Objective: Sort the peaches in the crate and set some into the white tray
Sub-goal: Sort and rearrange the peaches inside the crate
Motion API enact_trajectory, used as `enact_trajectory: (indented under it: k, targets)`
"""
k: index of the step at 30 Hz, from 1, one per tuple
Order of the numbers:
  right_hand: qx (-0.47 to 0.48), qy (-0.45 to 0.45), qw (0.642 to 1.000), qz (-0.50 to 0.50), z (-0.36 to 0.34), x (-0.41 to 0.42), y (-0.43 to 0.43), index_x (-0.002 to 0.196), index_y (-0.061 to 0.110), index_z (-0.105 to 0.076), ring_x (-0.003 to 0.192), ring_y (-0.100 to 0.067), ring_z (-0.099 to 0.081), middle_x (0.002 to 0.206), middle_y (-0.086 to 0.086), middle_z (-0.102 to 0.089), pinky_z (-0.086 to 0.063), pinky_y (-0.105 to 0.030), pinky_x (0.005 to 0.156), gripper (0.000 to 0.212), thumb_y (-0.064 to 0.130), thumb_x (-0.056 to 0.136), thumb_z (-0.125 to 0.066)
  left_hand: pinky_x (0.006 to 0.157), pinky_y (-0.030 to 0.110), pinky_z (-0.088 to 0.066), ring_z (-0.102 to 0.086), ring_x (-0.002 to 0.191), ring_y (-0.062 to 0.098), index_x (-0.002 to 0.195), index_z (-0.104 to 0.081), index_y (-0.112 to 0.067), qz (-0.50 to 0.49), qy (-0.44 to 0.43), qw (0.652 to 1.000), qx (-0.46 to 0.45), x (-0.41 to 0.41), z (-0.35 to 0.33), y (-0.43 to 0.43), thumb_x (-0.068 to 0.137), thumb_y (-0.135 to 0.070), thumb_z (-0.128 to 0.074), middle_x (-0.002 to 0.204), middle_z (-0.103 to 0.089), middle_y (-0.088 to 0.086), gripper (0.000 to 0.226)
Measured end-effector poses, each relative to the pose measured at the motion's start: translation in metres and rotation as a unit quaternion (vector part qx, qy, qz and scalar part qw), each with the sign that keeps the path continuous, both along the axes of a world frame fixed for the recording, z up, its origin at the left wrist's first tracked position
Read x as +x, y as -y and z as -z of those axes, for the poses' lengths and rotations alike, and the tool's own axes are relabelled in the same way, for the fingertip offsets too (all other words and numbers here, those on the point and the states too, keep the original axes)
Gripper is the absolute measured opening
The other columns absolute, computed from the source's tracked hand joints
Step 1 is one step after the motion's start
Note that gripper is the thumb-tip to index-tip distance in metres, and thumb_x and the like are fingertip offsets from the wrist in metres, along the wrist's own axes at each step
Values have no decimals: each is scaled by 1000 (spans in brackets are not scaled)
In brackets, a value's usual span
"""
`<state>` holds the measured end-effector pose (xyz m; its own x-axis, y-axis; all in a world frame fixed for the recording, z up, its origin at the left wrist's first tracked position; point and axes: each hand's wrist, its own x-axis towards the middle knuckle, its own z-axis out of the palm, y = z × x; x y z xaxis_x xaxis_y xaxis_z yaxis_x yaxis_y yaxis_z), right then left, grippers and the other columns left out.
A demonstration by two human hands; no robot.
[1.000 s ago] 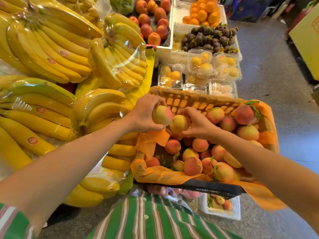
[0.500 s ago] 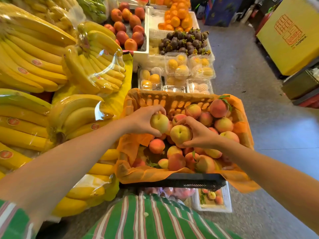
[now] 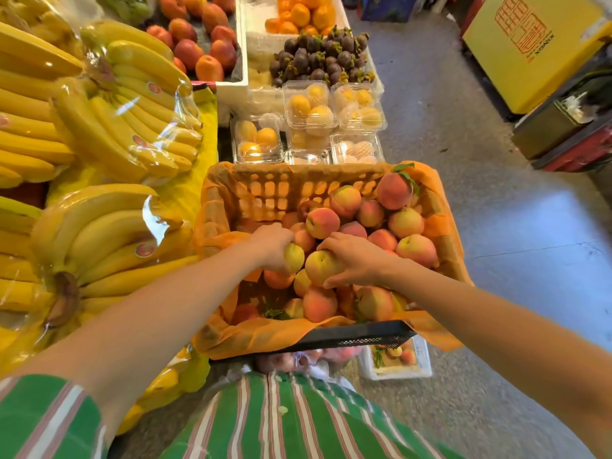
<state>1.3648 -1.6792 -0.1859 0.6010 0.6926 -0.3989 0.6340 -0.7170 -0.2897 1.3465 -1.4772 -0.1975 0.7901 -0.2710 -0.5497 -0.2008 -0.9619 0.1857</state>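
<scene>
One black plastic crate lined with orange paper (image 3: 361, 336) is heaped with pink-yellow peaches (image 3: 405, 222), piled highest at its right. Over the heap's middle, the left hand (image 3: 271, 246) curls round a small yellow-green peach (image 3: 294, 257) and the right hand (image 3: 354, 260) grips a larger yellow-blushed peach (image 3: 319, 267) — the two fruits are nearly touching. One white foam tray (image 3: 424, 362) sits on the floor below the crate's near right corner — a few peaches inside.

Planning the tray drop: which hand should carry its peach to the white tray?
Right, likely. The right hand grips a peach, and the white tray sits below the crate's near right corner; the left hand would cross over.
</scene>
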Motion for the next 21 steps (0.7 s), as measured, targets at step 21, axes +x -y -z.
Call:
enact_trajectory:
  k: [21]
  targets:
    - [-29,47,997,-59,-29,5,10,124,16,-56,98,-21,-57,111,-3,-60,-44,-31,73,58,56,83,-62,84,40,-49,-59,98,25,105,-64,-17,59,36,997,36,0,-17,-15,85,-56,-58,103,-64,2,44]
